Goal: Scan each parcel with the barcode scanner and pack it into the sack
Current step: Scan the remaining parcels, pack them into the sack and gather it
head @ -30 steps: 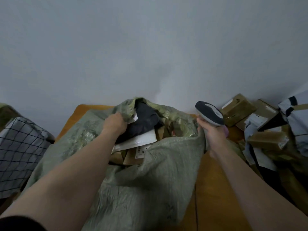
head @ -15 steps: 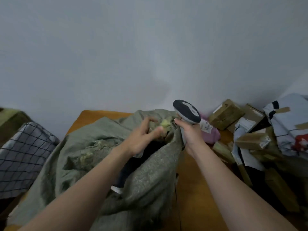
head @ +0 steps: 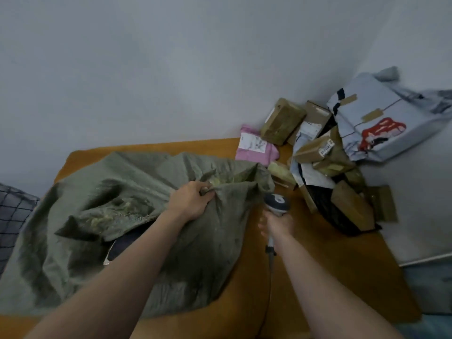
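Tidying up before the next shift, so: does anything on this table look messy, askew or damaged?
Yes. The parcels are heaped in a jumble at the far right corner of the table, boxes tilted across each other, a big grey mailer leaning against the wall. The green sack lies crumpled with yellowish stained patches.

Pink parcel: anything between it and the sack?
Nothing visible: the pink parcel lies right beside the far corner of the sack. But the left hand grips the rim bunched, so the mouth looks closed.
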Available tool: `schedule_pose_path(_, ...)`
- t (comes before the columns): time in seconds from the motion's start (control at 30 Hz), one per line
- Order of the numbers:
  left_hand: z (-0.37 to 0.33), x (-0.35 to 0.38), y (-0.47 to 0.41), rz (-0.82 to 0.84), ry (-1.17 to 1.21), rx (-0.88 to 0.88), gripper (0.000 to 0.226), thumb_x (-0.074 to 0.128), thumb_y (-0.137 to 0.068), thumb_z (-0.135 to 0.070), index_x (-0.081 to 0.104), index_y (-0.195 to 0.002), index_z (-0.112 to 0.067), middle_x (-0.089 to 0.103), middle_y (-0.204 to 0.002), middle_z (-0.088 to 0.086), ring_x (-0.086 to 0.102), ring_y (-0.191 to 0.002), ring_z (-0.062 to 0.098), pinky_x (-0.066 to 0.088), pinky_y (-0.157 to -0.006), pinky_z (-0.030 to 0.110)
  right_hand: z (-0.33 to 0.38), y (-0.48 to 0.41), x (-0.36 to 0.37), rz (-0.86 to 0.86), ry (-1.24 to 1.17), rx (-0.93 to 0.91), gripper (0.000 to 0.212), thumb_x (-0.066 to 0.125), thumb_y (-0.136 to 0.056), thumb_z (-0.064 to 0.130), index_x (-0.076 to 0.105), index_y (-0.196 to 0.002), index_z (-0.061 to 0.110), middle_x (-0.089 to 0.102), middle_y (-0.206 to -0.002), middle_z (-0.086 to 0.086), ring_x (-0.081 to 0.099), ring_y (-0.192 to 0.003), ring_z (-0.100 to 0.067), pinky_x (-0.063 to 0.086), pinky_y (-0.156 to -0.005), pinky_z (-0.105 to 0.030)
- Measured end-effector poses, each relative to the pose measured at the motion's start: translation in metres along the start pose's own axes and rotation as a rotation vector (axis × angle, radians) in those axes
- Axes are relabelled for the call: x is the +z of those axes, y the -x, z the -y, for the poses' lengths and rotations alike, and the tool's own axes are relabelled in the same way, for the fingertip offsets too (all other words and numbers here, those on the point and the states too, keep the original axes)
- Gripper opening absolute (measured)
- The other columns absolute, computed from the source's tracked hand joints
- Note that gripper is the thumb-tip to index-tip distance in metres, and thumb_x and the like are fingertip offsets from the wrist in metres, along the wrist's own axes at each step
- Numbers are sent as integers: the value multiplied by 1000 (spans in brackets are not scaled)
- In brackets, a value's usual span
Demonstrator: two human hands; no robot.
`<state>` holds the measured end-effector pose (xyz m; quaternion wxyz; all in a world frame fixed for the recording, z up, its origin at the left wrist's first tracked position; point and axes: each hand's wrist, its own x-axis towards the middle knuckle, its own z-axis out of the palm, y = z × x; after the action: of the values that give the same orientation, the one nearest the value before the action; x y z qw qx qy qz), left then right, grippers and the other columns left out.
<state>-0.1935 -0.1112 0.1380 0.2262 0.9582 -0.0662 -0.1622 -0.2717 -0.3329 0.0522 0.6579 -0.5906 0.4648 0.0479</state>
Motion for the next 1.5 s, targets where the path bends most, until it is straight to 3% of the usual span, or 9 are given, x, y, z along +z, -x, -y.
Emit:
schedule_pose_path(0.33, -15, 33, 4, -116, -54, -21, 31, 47, -108, -41, 67, -112, -17, 71, -113, 15, 64, -109, 39, 51, -87, 47, -105, -32, -55, 80, 319, 147, 17, 66, -98, 15, 50, -94, 15, 55, -90, -5, 56, -87, -25, 51, -86, -40)
schedule_pose_path(0.53, -18, 27, 15, -92, 41, -19, 29, 57, -104, -41, 70, -119, -20, 70, -111, 6, 64, -106, 33, 52, -88, 42, -95, -21, -64, 141, 298, 207, 28, 64, -98, 15, 51, -122, 13, 58, -105, -7, 57, -100, -28, 46, -87, -36)
schedule_pose_path(0.67, -15, 10, 20, -76, 204, 40, 14, 76, -92, -41, 77, -97, -28, 69, -95, -8, 65, -95, 17, 46, -78, 30, -48, -3, -64, -253, 608, -202, 75, 75, -86, 16, 38, -151, 18, 45, -151, -10, 48, -134, -33, 48, -105, -48)
schedule_pose_path(0.9, 7, -36, 35, 47, 328, 361, 12, 90, -79, -36, 79, -81, -33, 76, -94, -12, 71, -94, 10, 56, -91, 44, 58, 27, 27, 370, 1190, -969, 138, 90, -69, 40, -14, -159, 43, -14, -171, 1, -15, -157, -28, -1, -126, -59)
schedule_pose_path(1.03, 25, -79, 47, 74, 444, 485, 14, 88, -81, -27, 74, -77, -30, 74, -90, -2, 71, -88, 17, 54, -84, 36, 80, 41, 74, 451, 1307, -1083, 84, 80, -79, 43, 38, -152, 37, 24, -168, -4, 8, -158, -30, 5, -126, -61)
schedule_pose_path(1.13, 44, -103, 59, -74, 587, 420, 12, 85, -85, -22, 75, -90, -24, 74, -95, -6, 67, -89, 5, 52, -79, 31, 95, 65, 103, 446, 1179, -1066, 25, 68, -90, 28, 63, -114, 30, 70, -119, -4, 62, -118, -32, 47, -104, -50)
schedule_pose_path(1.27, 106, -116, 68, -445, 442, -50, 60, 79, -75, -69, 56, -110, -25, 61, -106, -6, 60, -98, 14, 49, -84, 36, 127, 87, 129, 280, 1217, -1069, 21, 60, -87, 13, 61, -106, 20, 70, -111, -12, 65, -105, -37, 50, -79, -37)
schedule_pose_path(1.37, 167, -112, 72, -348, 213, -417, 100, 37, -64, -104, 59, -111, -19, 64, -117, 12, 58, -116, 37, 49, -93, 50, 154, 90, 137, 112, 1238, -1023, 27, 57, -87, 14, 58, -113, 10, 67, -115, -19, 64, -107, -40, 51, -81, -39)
schedule_pose_path(1.5, 222, -88, 78, -144, 93, -689, 101, 57, -78, -87, 32, -154, -28, 19, -164, 24, 17, -150, 52, 28, -116, 65, 178, 89, 136, -52, 1295, -948, 24, 56, -89, 15, 56, -110, 4, 66, -114, -21, 64, -104, -41, 52, -77, -40)
